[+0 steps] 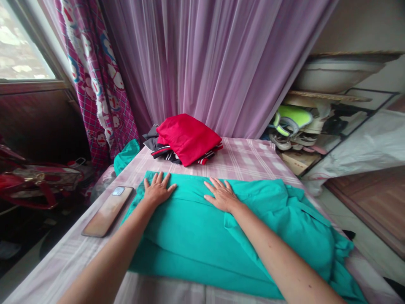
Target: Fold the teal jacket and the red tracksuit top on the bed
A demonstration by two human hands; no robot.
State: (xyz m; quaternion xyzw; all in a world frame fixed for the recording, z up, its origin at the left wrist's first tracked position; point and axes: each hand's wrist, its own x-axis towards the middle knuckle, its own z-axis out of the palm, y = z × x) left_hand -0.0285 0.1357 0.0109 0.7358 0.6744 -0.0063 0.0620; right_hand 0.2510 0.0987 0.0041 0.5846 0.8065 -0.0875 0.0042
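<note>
Red cloth [189,137], phone [108,212] beside teal garment [190,230]

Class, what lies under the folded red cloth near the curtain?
Under the red cloth, dark fabric with red and white striped edging shows, and grey fabric pokes out on the left. The rest is covered, so how many pieces lie there cannot be seen.

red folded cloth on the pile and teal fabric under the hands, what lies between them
In the head view, a narrow strip of pale purple-and-white checked tablecloth separates the red folded cloth from the teal fabric.
</note>
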